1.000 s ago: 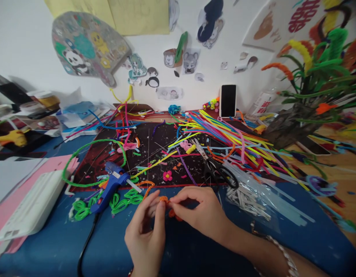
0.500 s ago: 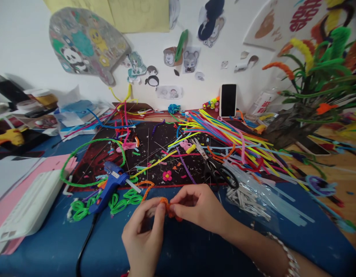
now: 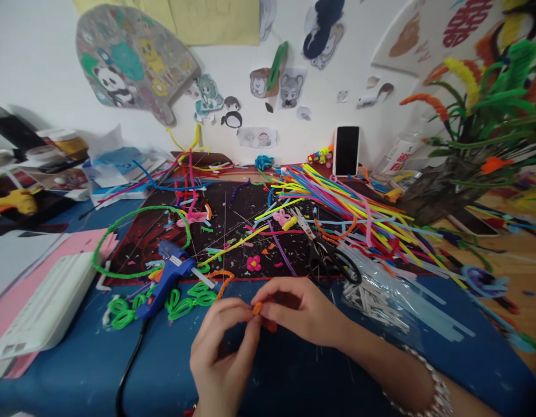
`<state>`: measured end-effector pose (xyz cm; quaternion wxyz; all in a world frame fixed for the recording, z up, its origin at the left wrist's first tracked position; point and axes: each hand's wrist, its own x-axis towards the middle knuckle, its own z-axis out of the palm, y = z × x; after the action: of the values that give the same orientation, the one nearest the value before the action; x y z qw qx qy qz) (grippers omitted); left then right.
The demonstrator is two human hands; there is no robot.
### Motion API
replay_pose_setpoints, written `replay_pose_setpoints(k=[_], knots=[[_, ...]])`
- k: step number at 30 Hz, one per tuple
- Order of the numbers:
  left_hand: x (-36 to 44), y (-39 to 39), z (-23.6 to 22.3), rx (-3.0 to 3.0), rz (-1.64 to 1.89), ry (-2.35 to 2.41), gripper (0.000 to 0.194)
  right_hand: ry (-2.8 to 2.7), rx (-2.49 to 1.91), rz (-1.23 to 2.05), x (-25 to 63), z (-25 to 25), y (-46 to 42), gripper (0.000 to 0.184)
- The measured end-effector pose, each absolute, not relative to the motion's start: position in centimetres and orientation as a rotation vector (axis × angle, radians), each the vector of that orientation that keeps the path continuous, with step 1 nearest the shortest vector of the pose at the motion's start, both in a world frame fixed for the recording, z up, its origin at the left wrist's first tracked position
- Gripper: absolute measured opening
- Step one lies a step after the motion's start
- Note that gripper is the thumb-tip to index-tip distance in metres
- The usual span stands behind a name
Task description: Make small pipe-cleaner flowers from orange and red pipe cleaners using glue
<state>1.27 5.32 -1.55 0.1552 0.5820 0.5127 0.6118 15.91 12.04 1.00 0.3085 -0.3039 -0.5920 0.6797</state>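
Between my two hands, above the blue front of the table, is a small bent piece of orange pipe cleaner (image 3: 258, 308). My left hand (image 3: 227, 341) pinches it from the left with thumb and forefinger. From the right, my right hand (image 3: 300, 313) grips the same piece, and its fingers hide most of it. A bit of darker orange shows below the right fingertips. Just beyond the hands lie a pink pipe-cleaner flower (image 3: 253, 263) and black-handled scissors (image 3: 322, 252). A loose orange pipe cleaner (image 3: 224, 281) lies beyond my left hand.
A blue glue gun (image 3: 168, 278) with a black cord rests at left beside green pipe-cleaner loops (image 3: 192, 301). Many coloured pipe cleaners (image 3: 337, 200) are heaped at the back right. A plastic bag of white sticks (image 3: 376, 307) lies at right. A phone (image 3: 346, 150) leans against the wall.
My left hand has shifted slightly right and its fingertips have closed in on the right hand's. Less of the orange piece shows now. The view has shifted a little.
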Motion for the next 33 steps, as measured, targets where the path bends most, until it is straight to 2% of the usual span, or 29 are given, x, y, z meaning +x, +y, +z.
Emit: replay_pose_setpoints(k=[3, 10, 17, 26, 33], knots=[[1.4, 5.4, -1.2, 1.667, 1.727, 1.439, 0.019, -1.447, -0.786, 1.924, 15.8, 0.8, 12.2, 0.012], [1.5, 5.3, -0.9, 1.686, 1.628, 1.313, 0.018, -1.234, -0.655, 2.192, 15.6, 0.3, 12.3, 0.03], [1.4, 5.2, -1.0, 1.623, 1.55, 1.345, 0.019, -1.382, -0.704, 2.127, 15.8, 0.7, 12.3, 0.024], [1.7, 5.5, -1.2, 1.828, 1.502, 1.191, 0.025, -1.095, -0.604, 2.293, 15.7, -0.1, 12.3, 0.028], [1.8, 5.6, -1.6, 1.81, 1.581, 1.206, 0.026, -1.128, -0.595, 2.249, 15.8, 0.1, 12.3, 0.025]])
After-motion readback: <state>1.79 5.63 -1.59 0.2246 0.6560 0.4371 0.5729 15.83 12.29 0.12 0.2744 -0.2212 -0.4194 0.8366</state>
